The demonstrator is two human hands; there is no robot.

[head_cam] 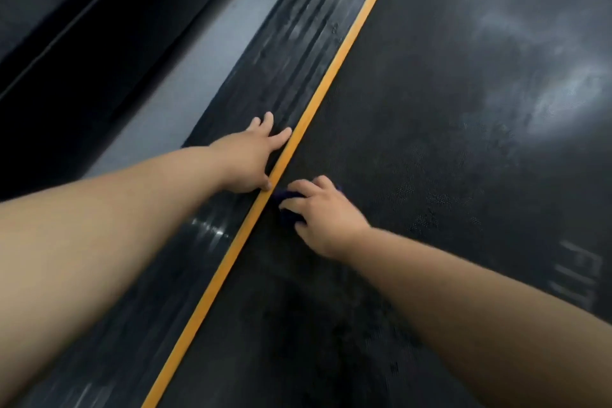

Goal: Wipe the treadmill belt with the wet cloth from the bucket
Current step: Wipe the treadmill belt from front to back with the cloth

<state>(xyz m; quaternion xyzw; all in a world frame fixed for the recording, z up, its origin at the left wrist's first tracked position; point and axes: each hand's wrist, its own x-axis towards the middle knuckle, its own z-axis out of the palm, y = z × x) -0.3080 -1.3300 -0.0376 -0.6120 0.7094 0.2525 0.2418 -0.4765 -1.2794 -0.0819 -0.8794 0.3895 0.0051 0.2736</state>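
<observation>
Right hand point(326, 219) fingers curled, gripping dark cloth point(288, 205), pressing it on treadmill belt point(430, 142) just beside yellow strip point(318, 103). Left hand point(251, 159) fingers spread flat on side rail point(291, 43), likely bracing. Bucket unseen.

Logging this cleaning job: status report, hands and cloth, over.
Left hand flat on side rail. Right hand grips dark cloth on treadmill belt, beside orange strip. No obstruction seen ahead.
</observation>
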